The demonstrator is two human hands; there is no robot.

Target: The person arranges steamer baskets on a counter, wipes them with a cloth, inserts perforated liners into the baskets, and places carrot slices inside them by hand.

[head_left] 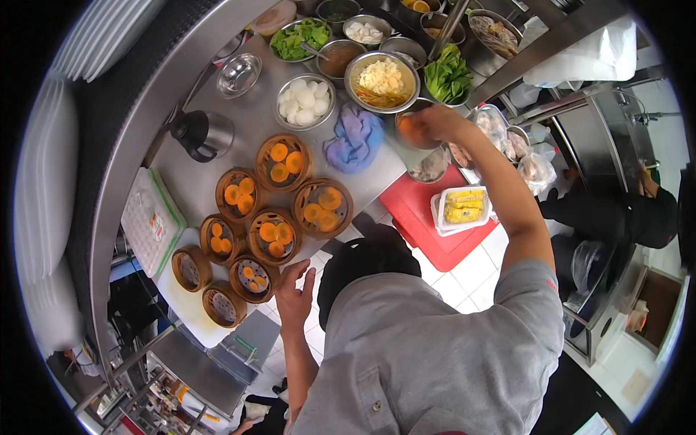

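My right hand [433, 123] reaches into a metal bowl [418, 143] at the back right of the counter. Its fingers are bent together on orange carrot slices [410, 129]; the fingertips are partly hidden. My left hand [294, 291] is held empty at the counter's front edge, thumb and fingers apart. Just beside it stand several round bamboo steamer baskets [274, 236]. Most have orange carrot slices laid on a perforated liner. Two small baskets at the front left, one of them this steamer basket [224, 304], show only the liner.
Bowls of white balls [304, 101], shredded food [382, 76] and green leaves [301, 40] line the back. A blue cloth [354, 138] and a metal jug [206, 135] lie on the counter. Yellow food fills a white tray [462, 209] on a red surface [413, 210]. Another person [638, 210] stands right.
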